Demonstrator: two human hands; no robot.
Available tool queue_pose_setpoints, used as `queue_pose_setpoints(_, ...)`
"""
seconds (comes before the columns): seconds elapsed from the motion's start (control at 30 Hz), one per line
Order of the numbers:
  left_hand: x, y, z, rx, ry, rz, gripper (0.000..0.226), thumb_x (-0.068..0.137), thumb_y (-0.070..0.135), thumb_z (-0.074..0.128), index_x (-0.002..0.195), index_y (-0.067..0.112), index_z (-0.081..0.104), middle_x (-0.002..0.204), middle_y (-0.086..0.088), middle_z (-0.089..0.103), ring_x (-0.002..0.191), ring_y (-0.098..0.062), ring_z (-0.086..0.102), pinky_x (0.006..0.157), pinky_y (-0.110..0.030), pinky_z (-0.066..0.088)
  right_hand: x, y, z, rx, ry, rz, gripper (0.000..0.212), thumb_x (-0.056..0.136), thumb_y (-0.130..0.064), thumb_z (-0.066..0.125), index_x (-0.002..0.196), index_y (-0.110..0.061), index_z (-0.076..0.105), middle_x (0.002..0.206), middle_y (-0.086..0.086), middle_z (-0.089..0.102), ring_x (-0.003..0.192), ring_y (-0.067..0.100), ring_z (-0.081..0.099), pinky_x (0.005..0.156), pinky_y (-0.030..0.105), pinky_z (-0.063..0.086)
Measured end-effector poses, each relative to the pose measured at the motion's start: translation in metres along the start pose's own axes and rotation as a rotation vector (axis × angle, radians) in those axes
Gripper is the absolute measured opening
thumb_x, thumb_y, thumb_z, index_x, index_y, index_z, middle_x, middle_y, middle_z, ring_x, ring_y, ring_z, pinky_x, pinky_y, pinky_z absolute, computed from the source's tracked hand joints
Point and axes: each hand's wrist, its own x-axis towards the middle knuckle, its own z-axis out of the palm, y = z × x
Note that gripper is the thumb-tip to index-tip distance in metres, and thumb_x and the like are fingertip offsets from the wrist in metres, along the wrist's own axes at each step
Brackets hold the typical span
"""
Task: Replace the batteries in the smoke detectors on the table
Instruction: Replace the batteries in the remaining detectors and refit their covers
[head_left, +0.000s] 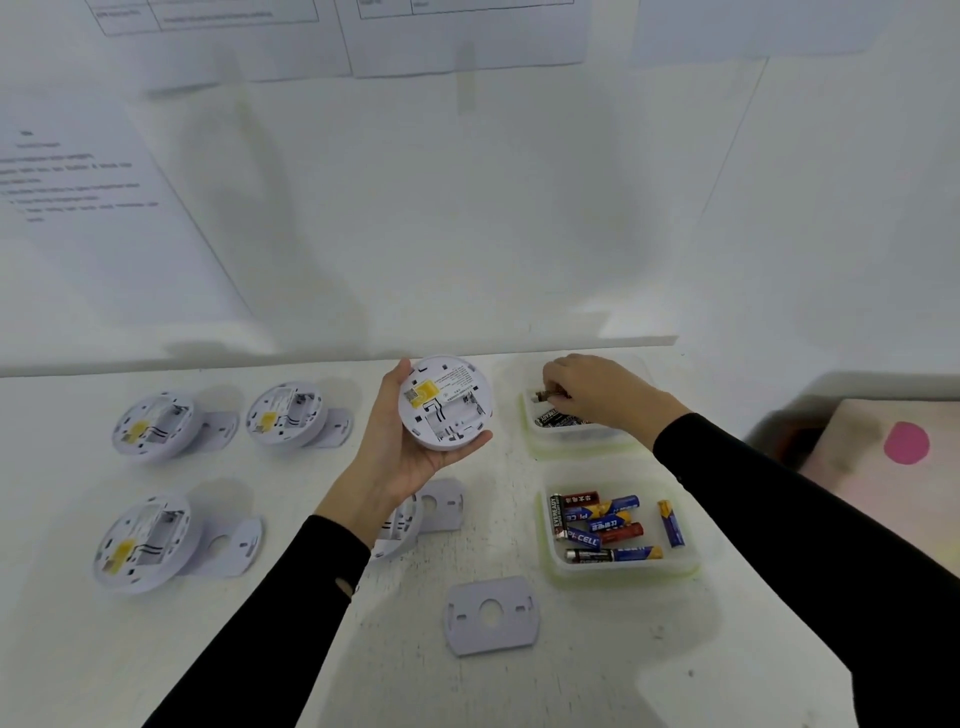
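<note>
The left hand (400, 447) holds a smoke detector (445, 402) lifted over the middle of the tabletop (311, 649), back side up with its battery bay open; the thumb lies on the far-left rim and the fingers curl under the near rim. The right hand (597, 395) reaches into the far tub (582, 448) at the right, its fingers pinching a battery (545, 396) above dark cells lying there; the near tub (623, 574), just nearer, holds a loose heap of batteries (605, 522). At the left, back up, lie a far-left detector (153, 423), a second detector (285, 413) just right of it, and a near-left detector (143, 540); a fourth detector (402, 525) shows partly behind the left wrist; a loose mounting plate (491, 613) lies flat near the middle.
</note>
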Motion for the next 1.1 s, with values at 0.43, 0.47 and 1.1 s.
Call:
queue_pose_setpoints(0.43,-0.003,-0.025,0.021,-0.057,0.012,0.142,0.057,0.096,0.054,0.045,0.130,0.010,0.058,0.125,-0.020,0.066,0.117,-0.037,0.062,0.081,-0.052,0.059,-0.051,-0.097,-0.039,1.112,0.641,0.207,0.023,0.090,-0.021,0.067,0.113,-0.018,0.061,0.085,-0.005,0.072,0.073,0.008,0.068,0.068,0.022,0.050)
queue_pose_setpoints(0.47,-0.004,-0.029,0.023,-0.065,0.018,0.164,0.057,0.097,0.054,0.044,0.129,0.010,0.058,0.122,-0.020,0.068,0.115,-0.036,0.064,0.080,-0.051,0.059,-0.054,-0.105,-0.037,1.111,0.688,0.226,0.020,0.090,-0.022,0.068,0.109,-0.019,0.062,0.084,-0.008,0.072,0.073,0.005,0.067,0.068,0.021,0.048)
queue_pose_setpoints(1.1,-0.013,-0.049,0.045,-0.168,0.061,0.268,0.065,0.094,0.060,0.045,0.129,0.007,0.057,0.113,-0.019,0.068,0.105,-0.032,0.068,0.093,-0.045,0.056,-0.050,-0.145,-0.011,1.057,0.708,0.432,0.065,0.051,-0.068,0.074,0.109,-0.052,0.050,0.127,-0.020,0.038,0.121,0.004,0.035,0.104,0.031,0.024)
